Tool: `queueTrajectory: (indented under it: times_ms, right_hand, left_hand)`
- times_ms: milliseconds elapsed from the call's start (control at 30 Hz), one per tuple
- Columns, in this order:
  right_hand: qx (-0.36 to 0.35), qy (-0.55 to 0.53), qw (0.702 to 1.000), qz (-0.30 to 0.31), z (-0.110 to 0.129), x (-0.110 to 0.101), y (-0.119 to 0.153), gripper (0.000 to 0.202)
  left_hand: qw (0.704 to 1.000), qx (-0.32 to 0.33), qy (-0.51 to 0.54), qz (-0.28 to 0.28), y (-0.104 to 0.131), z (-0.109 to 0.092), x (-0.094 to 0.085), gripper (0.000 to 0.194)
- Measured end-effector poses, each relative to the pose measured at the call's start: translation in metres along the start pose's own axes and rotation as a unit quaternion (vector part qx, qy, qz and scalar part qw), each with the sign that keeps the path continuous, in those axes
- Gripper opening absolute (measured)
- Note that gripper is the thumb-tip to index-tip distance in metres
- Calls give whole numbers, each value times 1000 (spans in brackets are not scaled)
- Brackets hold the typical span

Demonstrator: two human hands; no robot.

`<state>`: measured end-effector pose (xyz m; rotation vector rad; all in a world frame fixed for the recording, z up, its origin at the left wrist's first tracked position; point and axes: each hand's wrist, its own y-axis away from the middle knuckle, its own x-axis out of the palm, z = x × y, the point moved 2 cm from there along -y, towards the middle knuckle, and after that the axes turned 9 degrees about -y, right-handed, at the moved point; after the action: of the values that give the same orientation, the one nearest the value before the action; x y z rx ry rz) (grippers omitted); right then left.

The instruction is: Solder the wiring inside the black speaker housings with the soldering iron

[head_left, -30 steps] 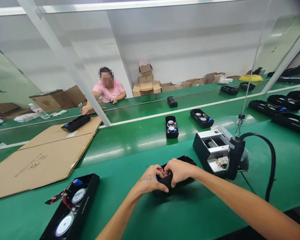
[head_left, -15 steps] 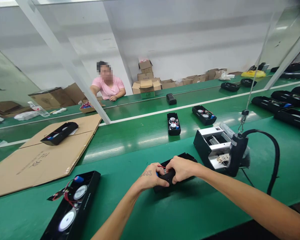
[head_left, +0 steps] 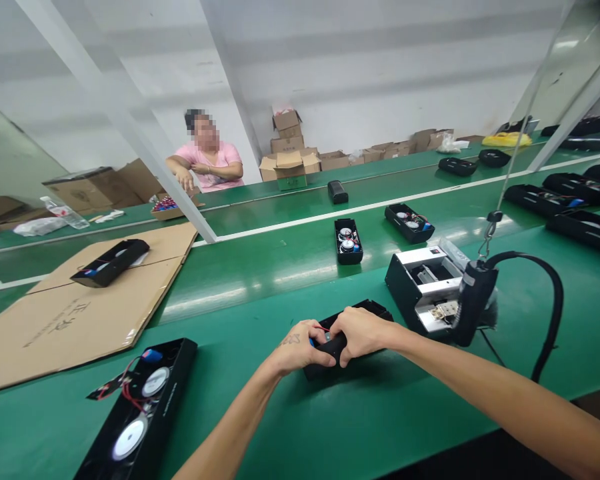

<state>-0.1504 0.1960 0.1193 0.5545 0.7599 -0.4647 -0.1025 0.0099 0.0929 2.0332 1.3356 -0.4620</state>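
A black open casing (head_left: 370,312) lies on the green work surface in front of me. My left hand (head_left: 300,347) grips its left end, fingers inside near a red wire and thumb on the near wall. Beside it my right hand (head_left: 357,333) pinches the same near wall, fingertips curled over it. The two hands almost touch and hide most of the casing's inside. To the right stands a black and silver device (head_left: 410,293), with a hanging black electric tool (head_left: 475,300) next to it. Another black casing with two round speakers (head_left: 135,413) lies at the lower left.
Flat cardboard (head_left: 80,327) covers the left side, with a black casing (head_left: 111,263) on it. More casings (head_left: 349,241) lie on the green line behind and at the right. A person in pink (head_left: 213,163) sits across, beside a slanted white post (head_left: 173,187).
The view has shifted slightly. Both hands keep their hold on the casing. The person across has raised an arm and drawn the other in front of the body.
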Motion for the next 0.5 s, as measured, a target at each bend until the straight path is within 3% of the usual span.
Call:
queueTrajectory:
  times_ms: [500]
  right_hand:
    - [23,-5,999,-27,0,9,-3,31]
  left_hand:
    - [1000,-18,-6,20,-2,2,2,25]
